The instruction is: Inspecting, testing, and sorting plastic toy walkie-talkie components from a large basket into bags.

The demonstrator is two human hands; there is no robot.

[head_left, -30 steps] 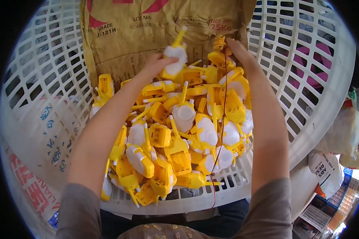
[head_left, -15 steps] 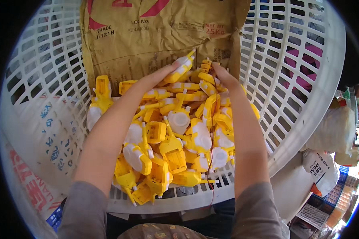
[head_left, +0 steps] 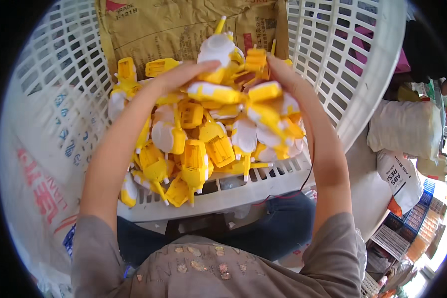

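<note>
Between my two hands a cluster of yellow-and-white plastic parts (head_left: pixel 216 49) is gathered up above the pile. Each has a rounded white face and a thin stem; some show a hollow, box-like yellow back. My left hand (head_left: pixel 191 72) presses on the cluster from the left, its fingers partly hidden behind the parts. From the right, my right hand (head_left: pixel 282 74) curls round its side, fingertips hidden. Parts at the right of the cluster are blurred by motion. Beneath lies the rest of the yellow-and-white pile (head_left: pixel 218 149), inside a white slatted plastic basket (head_left: pixel 233 197).
A brown paper sack (head_left: pixel 184 30) lines the basket's far side. To the left lies a translucent plastic bag (head_left: pixel 49 164) with printing. A dark red wire (head_left: pixel 283 197) hangs over the near rim by my right forearm. White sacks (head_left: pixel 405 131) and a blue crate (head_left: pixel 417 211) stand at the right.
Both hands have drawn more parts together and lifted them above the pile. My view has shifted, showing more of my lap. The wire has swung from the middle of the pile toward my right forearm.
</note>
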